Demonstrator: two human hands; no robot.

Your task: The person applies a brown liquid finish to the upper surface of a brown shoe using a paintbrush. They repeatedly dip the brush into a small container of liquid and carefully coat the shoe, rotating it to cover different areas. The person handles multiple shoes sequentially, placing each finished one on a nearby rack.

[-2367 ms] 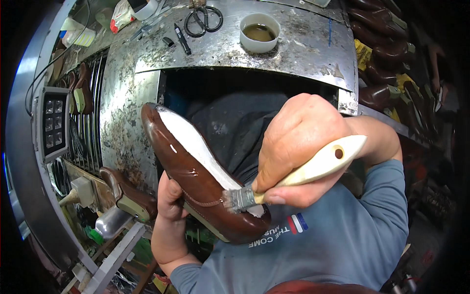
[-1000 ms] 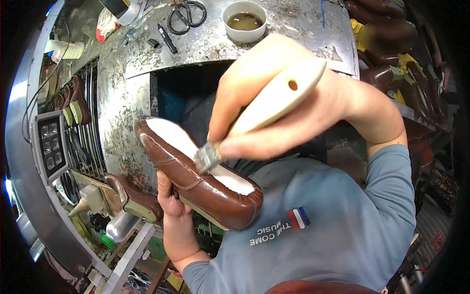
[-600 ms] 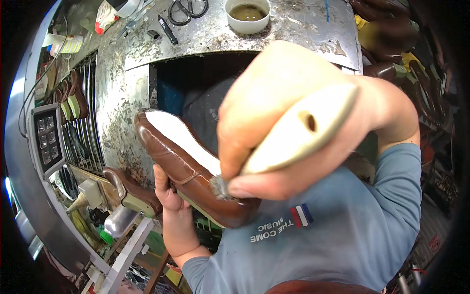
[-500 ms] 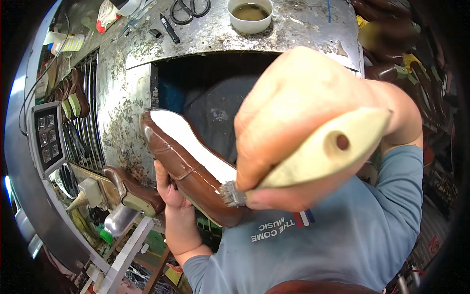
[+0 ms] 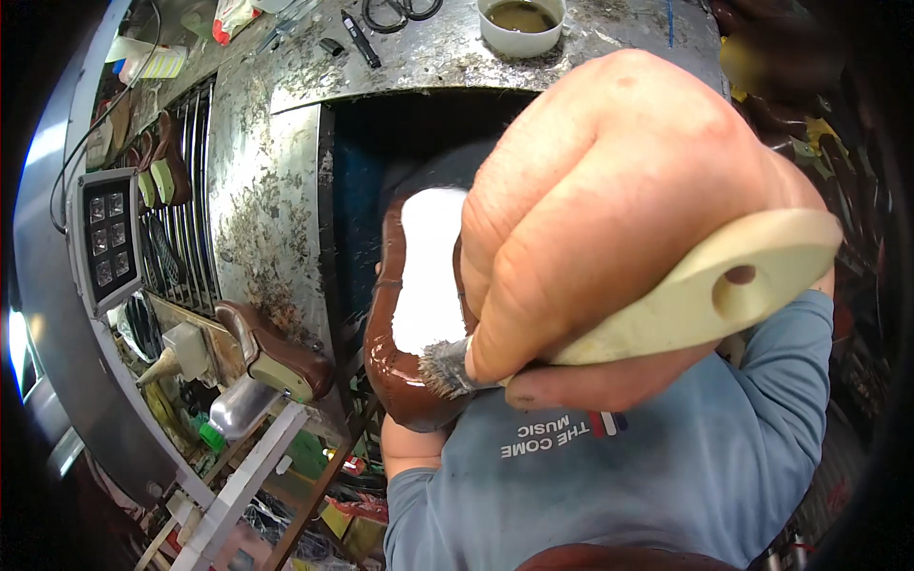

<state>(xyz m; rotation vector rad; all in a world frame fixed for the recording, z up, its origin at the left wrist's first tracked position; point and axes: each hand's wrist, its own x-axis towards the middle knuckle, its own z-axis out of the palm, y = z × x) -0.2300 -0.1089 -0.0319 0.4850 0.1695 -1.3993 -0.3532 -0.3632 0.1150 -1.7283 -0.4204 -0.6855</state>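
At 8 o'clock we see a clear plastic bottle with a green cap [image 5: 243,407], its contents unclear. The stained grey steel bench [image 5: 257,171] stops at 10 o'clock, its edge bordering a dark open recess [image 5: 409,124]. At centre, the left hand [image 5: 378,269] is nearly hidden behind the white-bottomed glossy brown leather shoe [image 5: 427,276], its fingers impossible to read; the shoe's long axis runs 12 to 6, a rounded end at 6. Just past 12, a round white plastic bowl [image 5: 524,42] holds murky brownish liquid. At 2 o'clock, the right hand [image 5: 609,209] pinches a pale-handled brush [image 5: 681,300], bristles against the shoe's edge.
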